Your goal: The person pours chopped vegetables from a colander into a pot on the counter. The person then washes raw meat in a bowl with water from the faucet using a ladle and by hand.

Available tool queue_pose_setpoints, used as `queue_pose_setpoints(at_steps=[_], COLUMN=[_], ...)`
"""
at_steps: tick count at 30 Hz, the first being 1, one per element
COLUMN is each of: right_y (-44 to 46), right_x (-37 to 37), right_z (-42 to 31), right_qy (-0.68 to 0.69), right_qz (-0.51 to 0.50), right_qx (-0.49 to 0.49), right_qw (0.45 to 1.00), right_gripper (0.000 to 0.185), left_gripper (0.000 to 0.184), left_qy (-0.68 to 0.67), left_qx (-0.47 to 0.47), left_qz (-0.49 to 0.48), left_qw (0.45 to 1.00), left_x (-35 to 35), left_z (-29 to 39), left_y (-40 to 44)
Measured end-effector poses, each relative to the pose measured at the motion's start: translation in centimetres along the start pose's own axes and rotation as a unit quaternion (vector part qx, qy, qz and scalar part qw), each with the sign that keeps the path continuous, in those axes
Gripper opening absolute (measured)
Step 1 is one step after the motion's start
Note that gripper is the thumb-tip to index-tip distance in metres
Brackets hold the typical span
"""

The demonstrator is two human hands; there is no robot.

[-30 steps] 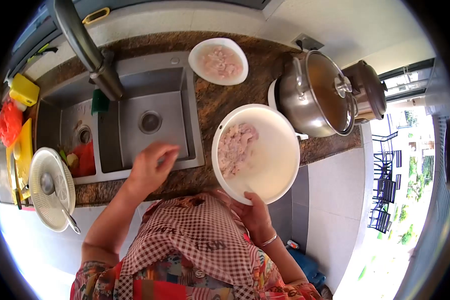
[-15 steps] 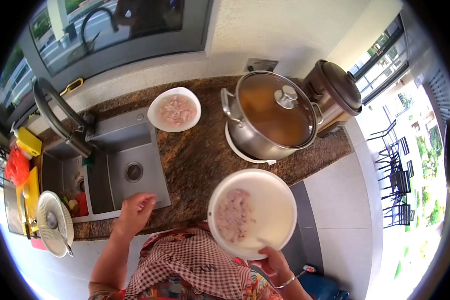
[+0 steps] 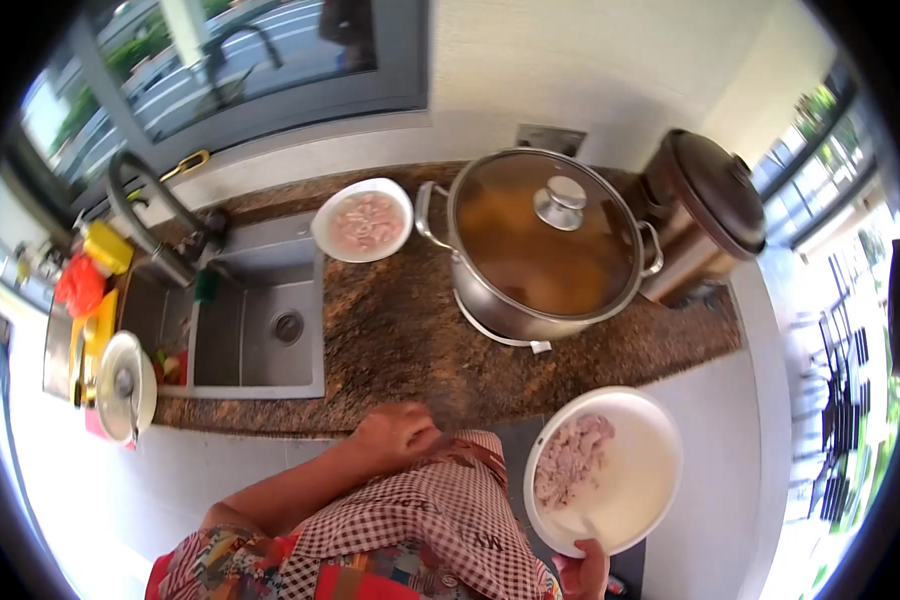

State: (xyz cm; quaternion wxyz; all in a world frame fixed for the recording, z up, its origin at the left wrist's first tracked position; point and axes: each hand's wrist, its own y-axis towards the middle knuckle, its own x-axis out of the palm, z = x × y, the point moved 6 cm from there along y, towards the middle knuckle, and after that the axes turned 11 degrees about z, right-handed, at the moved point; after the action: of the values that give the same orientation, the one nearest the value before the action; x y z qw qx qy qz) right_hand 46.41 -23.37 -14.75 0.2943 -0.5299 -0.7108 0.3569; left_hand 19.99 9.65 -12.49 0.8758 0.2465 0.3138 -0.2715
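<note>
At the lower right, my right hand grips the near rim of a white bowl, with the thumb over the edge. The bowl is tilted, and pale pink chopped raw meat lies along its left side. My left hand is closed with curled fingers at the counter's front edge, beside the checked apron; I see nothing in it. A smaller white bowl with pink meat pieces in liquid stands beside the sink.
A lidded steel pot sits on a white base. Behind it stands a tall brown lidded container. On the left are the double sink with its tap, a strainer basket, a red bag and yellow items.
The view has shifted. My right hand has carried the bowl rightward, away from the counter. My left hand has moved from the sink's front edge to the right, near the apron.
</note>
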Motion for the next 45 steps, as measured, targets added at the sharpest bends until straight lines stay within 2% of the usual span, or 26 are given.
queue_pose_setpoints(at_steps=[2, 6, 11, 13, 14, 17, 20, 24, 28, 29, 30, 31, 32, 33, 34, 35, 37, 38, 40, 42, 45], right_y=[1.5, 1.5, 1.4, 1.7, 0.9, -0.2, -1.0, -3.4, -5.4, -5.8, -6.1, -6.1, -5.5, -2.3, 1.3, 0.9, -2.1, -2.9, -2.6, -1.8, -1.3], right_x=[-1.6, -0.4, -2.9, -2.2, -1.3, 5.1, 11.6, 18.7, 22.0, 22.4, 22.7, 22.9, 22.9, 23.3, 23.6, 23.6, 26.6, 27.4, 28.5, 29.2, 29.6], right_z=[-0.3, -1.2, 1.5, 2.2, 2.7, 3.4, 4.6, 6.9, 8.5, 8.7, 8.8, 9.1, 9.3, 10.3, 11.3, 11.2, 11.3, 11.4, 11.4, 11.5, 12.1], right_qy=[-0.031, -0.026, -0.076, -0.103, -0.103, -0.185, -0.266, -0.334, -0.374, -0.379, -0.385, -0.379, -0.357, -0.269, -0.179, -0.203, -0.221, -0.218, -0.221, -0.226, -0.241], right_qz=[0.005, -0.010, -0.025, -0.037, -0.062, -0.101, -0.139, -0.172, -0.174, -0.170, -0.167, -0.166, -0.180, -0.224, -0.269, -0.273, -0.271, -0.267, -0.262, -0.261, -0.259], right_qx=[0.028, 0.034, 0.054, 0.068, 0.120, 0.118, 0.100, 0.067, 0.039, 0.031, 0.020, 0.013, 0.015, 0.033, 0.060, 0.071, 0.068, 0.058, 0.042, 0.040, 0.037], right_qw=[0.999, 0.999, 0.995, 0.992, 0.985, 0.970, 0.949, 0.924, 0.910, 0.909, 0.907, 0.910, 0.917, 0.936, 0.945, 0.938, 0.934, 0.937, 0.939, 0.938, 0.935], right_gripper=[0.059, 0.057, 0.037, 0.029, 0.033, 0.036, 0.039, 0.044, 0.049, 0.050, 0.051, 0.052, 0.054, 0.052, 0.050, 0.042, 0.032, 0.030, 0.028, 0.028, 0.030], left_gripper=[0.021, 0.023, 0.022, 0.022, 0.021, 0.017, 0.013, 0.008, 0.017, 0.021, 0.015, 0.017, 0.023, 0.028, 0.034, 0.038, 0.050, 0.058, 0.064, 0.080, 0.098], left_qy=[-0.003, -0.018, -0.034, -0.009, 0.005, 0.032, 0.120, 0.148, 0.252, 0.282, 0.280, 0.278, 0.259, 0.154, 0.111, 0.037, -0.063, -0.063, -0.097, -0.151, -0.262], left_qx=[-0.039, -0.042, -0.061, -0.037, -0.030, -0.060, -0.073, -0.117, -0.167, -0.167, -0.193, -0.250, -0.288, -0.332, -0.313, -0.264, -0.376, -0.391, -0.445, -0.465, -0.497], left_qz=[-0.032, -0.038, -0.028, -0.008, 0.001, 0.051, 0.162, 0.315, 0.461, 0.500, 0.561, 0.601, 0.649, 0.706, 0.748, 0.787, 0.790, 0.778, 0.774, 0.760, 0.734], left_qw=[0.999, 0.998, 0.997, 0.999, 1.000, 0.996, 0.977, 0.930, 0.835, 0.802, 0.755, 0.706, 0.655, 0.606, 0.575, 0.556, 0.480, 0.487, 0.440, 0.429, 0.380], left_x=[1.5, 1.7, 0.2, -0.9, -1.5, -4.7, -9.3, -19.1, -29.2, -30.9, -32.9, -34.2, -34.8, -34.6, -34.7, -35.0, -34.8, -34.4, -34.1, -34.1, -34.9], left_z=[-0.4, 0.1, -0.6, -1.3, -1.7, -3.2, -5.5, -7.9, -6.0, -5.9, -5.4, -5.6, -7.0, -10.8, -13.0, -15.7, -16.3, -18.8, -20.1, -21.0, -22.3], left_y=[-0.5, -1.0, -2.2, -3.3, -4.2, -7.6, -12.0, -18.8, -25.8, -27.6, -29.3, -31.2, -33.9, -37.5, -40.2, -43.3, -45.8, -48.5, -49.5, -49.9, -49.7])
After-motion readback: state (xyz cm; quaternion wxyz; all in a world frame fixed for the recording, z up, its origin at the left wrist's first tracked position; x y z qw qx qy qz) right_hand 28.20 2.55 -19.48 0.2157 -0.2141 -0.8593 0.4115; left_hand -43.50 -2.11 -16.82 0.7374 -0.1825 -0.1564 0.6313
